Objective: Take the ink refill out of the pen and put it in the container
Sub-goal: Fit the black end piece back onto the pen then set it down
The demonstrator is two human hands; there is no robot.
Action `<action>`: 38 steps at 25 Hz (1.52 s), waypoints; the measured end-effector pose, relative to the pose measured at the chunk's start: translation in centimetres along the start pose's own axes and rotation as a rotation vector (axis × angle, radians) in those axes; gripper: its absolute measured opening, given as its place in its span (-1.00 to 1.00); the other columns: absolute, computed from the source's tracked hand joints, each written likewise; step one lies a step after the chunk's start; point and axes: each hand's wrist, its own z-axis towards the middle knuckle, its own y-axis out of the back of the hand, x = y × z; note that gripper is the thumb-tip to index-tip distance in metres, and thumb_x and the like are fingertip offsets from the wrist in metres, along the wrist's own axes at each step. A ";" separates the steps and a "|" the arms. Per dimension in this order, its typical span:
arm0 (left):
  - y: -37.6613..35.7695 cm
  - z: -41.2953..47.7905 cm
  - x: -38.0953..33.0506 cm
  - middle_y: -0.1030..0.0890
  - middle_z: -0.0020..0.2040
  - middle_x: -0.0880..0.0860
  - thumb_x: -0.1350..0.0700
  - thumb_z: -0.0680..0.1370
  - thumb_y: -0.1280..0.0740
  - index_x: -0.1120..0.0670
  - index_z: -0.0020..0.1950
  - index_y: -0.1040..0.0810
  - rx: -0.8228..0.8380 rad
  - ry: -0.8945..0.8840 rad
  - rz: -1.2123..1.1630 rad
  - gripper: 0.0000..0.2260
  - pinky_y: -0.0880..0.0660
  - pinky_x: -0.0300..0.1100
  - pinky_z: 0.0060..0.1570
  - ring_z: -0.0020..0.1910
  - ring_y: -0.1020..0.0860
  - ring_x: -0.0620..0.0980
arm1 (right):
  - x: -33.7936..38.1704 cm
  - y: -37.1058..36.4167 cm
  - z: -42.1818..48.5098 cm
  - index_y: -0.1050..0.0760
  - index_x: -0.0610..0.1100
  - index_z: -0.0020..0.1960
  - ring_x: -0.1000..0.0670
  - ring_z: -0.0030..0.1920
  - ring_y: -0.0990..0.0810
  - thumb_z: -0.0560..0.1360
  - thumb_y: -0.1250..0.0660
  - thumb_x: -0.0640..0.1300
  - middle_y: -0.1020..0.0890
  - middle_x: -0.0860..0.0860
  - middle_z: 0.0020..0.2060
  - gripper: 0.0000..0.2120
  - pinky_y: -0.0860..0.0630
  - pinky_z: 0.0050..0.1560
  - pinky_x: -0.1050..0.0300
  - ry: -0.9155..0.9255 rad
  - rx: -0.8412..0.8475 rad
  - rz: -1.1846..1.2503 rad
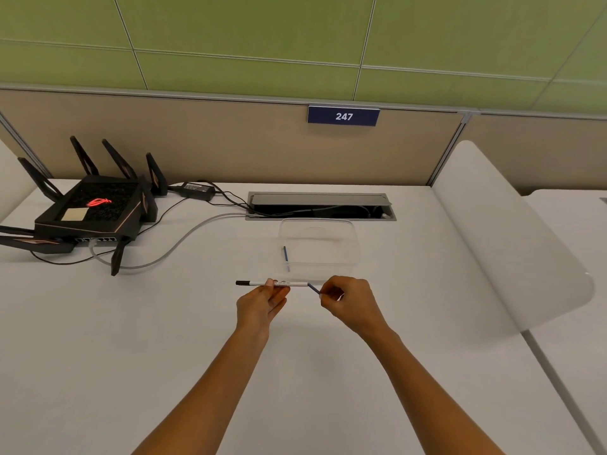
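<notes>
The ink refill [313, 288] shows as a short blue length that sticks out of the right end of the pen [272, 283] and slants down toward the right hand [348, 302]. Its far tip is pinched between the thumb and forefinger of that hand, whose other fingers are curled in loosely toward the palm; how much of the refill lies inside the pinch cannot be told. The rest of the refill is hidden in the pen's barrel.

The pen is white with a black cap at its left end and some small print on the barrel, too fine to read. It lies level, crosswise, held above the table [164, 323]. The left hand [261, 303] grips it near the middle from below, thumb on the near side and fingertips closed over the barrel, so the capped end juts out free to the left of the hand.

Just beyond the pen stands the container [356, 244], a clear, shallow plastic tub with rounded corners, open on top. Another blue refill [286, 256] lies inside it along its left wall.

Beyond the container, a cable hatch [320, 205] is set into the table with its lid raised. To the left of the container, well apart, sits a black router [92, 208] with upright antennas and a red glowing mark; grey and black cables run from it toward the hatch. Above the container, on the partition behind the table, hangs a dark plate [343, 116] reading 247.
</notes>
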 end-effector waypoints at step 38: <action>0.2 0.5 1.6 -0.67 -0.17 0.20 0.21 0.57 -0.30 0.24 -0.09 -0.53 0.040 0.245 -0.308 -0.90 -0.50 0.07 0.14 -0.13 -0.64 0.06 | -8.1 2.7 -0.9 -0.66 -0.18 -0.06 -0.03 -0.24 -0.67 0.44 -0.35 -0.29 -0.70 -0.07 -0.23 -0.87 -0.62 -0.32 0.25 -0.424 -0.220 0.278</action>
